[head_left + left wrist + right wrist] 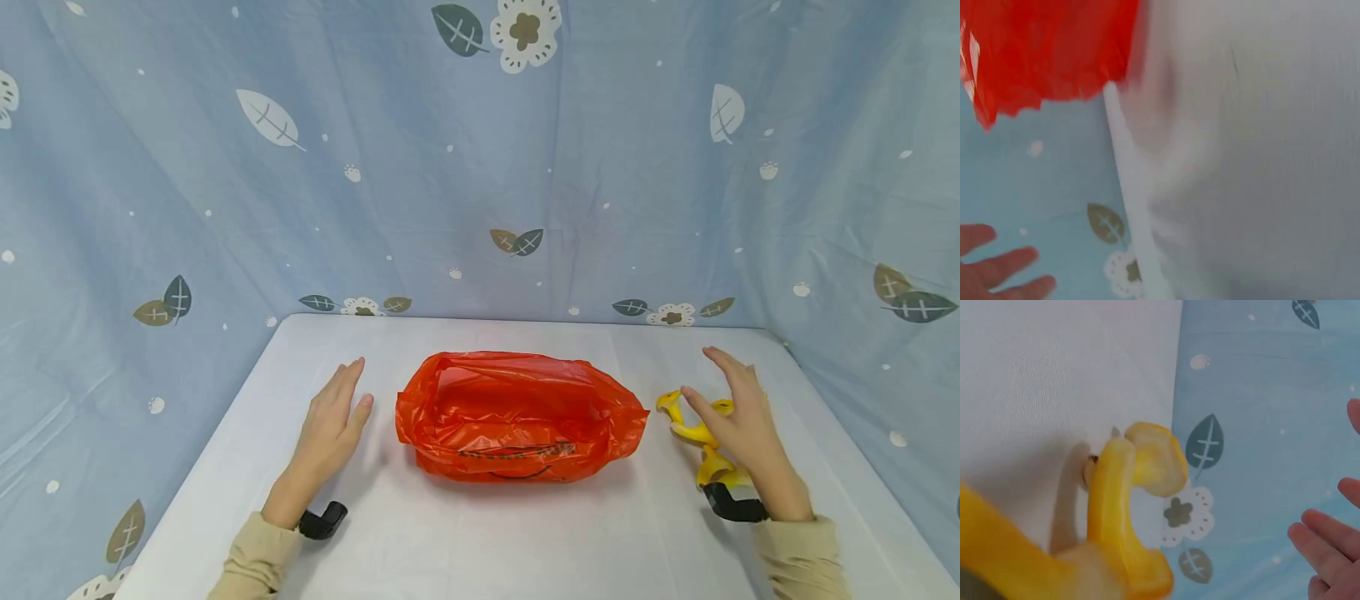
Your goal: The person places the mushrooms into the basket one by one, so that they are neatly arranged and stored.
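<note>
"Progress first: are we holding anything?"

"Nothing that we can see. Our left hand (327, 429) has its thumb apart from its fingers, with nothing between them. Our right hand (746, 421) has thumb and forefinger spread wide, gripping nothing either."

"What lies around our fingers?"

"Just inward of our left thumb, not touching it, stands a bright red, thin plastic bag (517, 458) with dark print along its near side. It sits between our two hands, its wide mouth gaping. Below and beside our right fingers lie several smooth, curved yellow pieces with flared ends (697, 433), on the white cloth-covered table (517, 542)."

"Does our right thumb touch one?"

"From the head view we can't tell, since its tip lies so near them; in the right wrist view our visible fingertips look apart from the yellow pieces."

"So how far along are we?"

"Early, we'd judge. The bag is spread and holds its own shape, so that much looks done. The yellow pieces we can make out are outside it, around our right fingers, and none is gripped; handling them appears to be left. Inside the bag we make out only red film."
</note>
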The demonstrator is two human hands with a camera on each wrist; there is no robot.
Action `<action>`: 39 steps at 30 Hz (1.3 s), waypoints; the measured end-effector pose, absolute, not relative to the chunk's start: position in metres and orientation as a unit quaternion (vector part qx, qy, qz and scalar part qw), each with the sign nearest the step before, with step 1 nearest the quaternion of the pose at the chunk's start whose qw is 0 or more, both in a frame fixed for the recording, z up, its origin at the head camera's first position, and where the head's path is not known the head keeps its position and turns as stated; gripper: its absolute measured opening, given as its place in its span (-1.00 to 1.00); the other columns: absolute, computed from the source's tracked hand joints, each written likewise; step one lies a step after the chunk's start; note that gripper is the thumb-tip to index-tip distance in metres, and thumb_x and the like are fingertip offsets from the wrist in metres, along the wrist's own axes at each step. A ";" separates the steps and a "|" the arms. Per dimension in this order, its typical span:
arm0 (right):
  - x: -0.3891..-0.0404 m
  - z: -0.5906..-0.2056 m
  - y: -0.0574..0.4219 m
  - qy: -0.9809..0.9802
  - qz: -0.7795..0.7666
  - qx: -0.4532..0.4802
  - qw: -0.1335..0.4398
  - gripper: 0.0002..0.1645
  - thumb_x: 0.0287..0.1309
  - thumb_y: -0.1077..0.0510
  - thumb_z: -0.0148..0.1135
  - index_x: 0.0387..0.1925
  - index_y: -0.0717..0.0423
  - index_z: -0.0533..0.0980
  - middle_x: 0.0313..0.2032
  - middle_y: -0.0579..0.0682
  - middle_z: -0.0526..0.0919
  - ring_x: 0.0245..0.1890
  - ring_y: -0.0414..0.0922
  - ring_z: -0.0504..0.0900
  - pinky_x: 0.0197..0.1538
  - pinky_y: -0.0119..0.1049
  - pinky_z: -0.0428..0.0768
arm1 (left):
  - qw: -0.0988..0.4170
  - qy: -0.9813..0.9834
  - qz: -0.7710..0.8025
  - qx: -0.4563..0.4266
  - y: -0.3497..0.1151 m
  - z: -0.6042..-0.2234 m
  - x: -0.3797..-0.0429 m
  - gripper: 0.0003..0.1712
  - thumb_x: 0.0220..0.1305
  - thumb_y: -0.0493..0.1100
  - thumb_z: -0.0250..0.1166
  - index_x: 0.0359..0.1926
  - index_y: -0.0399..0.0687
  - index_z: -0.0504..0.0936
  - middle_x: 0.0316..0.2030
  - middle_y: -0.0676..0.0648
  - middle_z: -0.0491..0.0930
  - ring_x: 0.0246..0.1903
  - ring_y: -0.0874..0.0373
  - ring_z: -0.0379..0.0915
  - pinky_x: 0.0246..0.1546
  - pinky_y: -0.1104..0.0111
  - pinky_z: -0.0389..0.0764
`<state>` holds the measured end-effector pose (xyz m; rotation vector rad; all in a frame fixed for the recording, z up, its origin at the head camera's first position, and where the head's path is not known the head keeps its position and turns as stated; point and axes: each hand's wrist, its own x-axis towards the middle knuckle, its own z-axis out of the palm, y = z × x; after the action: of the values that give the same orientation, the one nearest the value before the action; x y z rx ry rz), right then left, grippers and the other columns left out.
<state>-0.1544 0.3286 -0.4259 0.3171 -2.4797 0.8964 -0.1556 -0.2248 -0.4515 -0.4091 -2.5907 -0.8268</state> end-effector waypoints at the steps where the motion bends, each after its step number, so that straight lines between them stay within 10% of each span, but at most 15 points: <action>1: -0.156 -0.427 0.328 -0.906 0.337 0.107 0.233 -0.21 0.19 0.23 0.36 0.39 0.29 0.26 0.32 0.40 0.31 0.28 0.42 0.24 0.39 0.38 -0.05 | 0.195 -0.919 -0.306 -0.153 -0.223 -0.451 -0.155 -0.32 0.47 -0.03 0.08 0.47 -0.24 0.20 0.40 -0.33 0.25 0.38 -0.33 0.10 0.28 -0.32 0.11; 6: -0.166 -0.432 0.327 -0.909 0.360 0.066 0.200 -0.24 0.29 0.15 0.30 0.43 0.22 0.23 0.31 0.37 0.34 0.25 0.39 0.31 0.14 0.49 0.28 | 0.173 -0.900 -0.354 -0.189 -0.211 -0.449 -0.153 -0.13 0.28 -0.04 0.30 0.53 -0.03 0.13 0.45 -0.16 0.22 0.39 -0.19 0.14 0.28 -0.30 0.18; 24: -0.188 -0.450 0.321 -0.933 0.352 -0.014 0.070 -0.27 0.35 -0.08 0.20 0.38 0.24 0.28 0.35 0.40 0.26 0.29 0.39 0.26 0.18 0.48 0.26 | 0.143 -0.876 -0.321 -0.331 -0.182 -0.456 -0.152 0.32 -0.35 0.27 0.65 0.50 0.16 0.24 0.52 -0.18 -0.03 0.47 -0.11 -0.07 0.24 -0.26 0.28; 39: -0.189 -0.461 0.316 -0.952 0.305 0.023 0.008 -0.51 0.21 0.22 0.33 0.14 0.33 0.49 0.14 0.41 0.47 0.09 0.33 0.41 0.15 0.35 0.41 | 0.126 -0.873 -0.344 -0.322 -0.178 -0.459 -0.159 0.22 -0.17 0.37 0.55 0.47 0.04 0.25 0.52 -0.09 -0.01 0.39 -0.09 0.16 0.13 -0.07 0.53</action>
<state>-0.1895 0.3162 -0.4605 0.0725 -2.9747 0.9543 -0.1588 -0.1780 -0.4591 -0.9381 -2.5420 -1.0031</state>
